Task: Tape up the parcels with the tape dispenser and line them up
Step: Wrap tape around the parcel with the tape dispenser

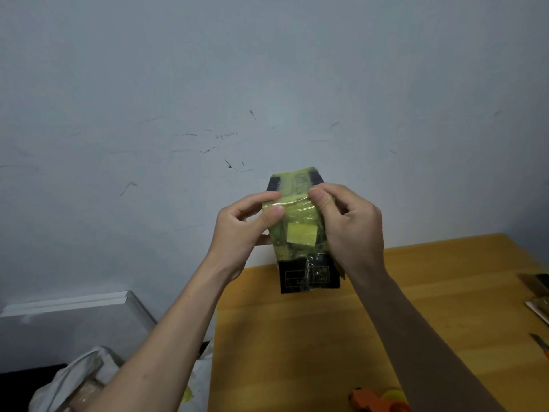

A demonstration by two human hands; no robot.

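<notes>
A small black parcel (300, 233) wrapped in yellowish tape is held up in the air above the far edge of the wooden table (297, 337). My left hand (240, 230) grips its left side, thumb pressed on the taped front. My right hand (347, 227) grips the right side, thumb on the top front edge. An orange tape dispenser (378, 399) with a yellow tape roll lies on the table at the bottom edge of the view, partly hidden by my right forearm.
An orange-handled utility knife (541, 344) lies at the table's right edge, with flat packets (539, 295) farther back on the right. A white plastic bag (86, 379) sits left of the table, below a white panel (74, 316). A scuffed wall stands behind.
</notes>
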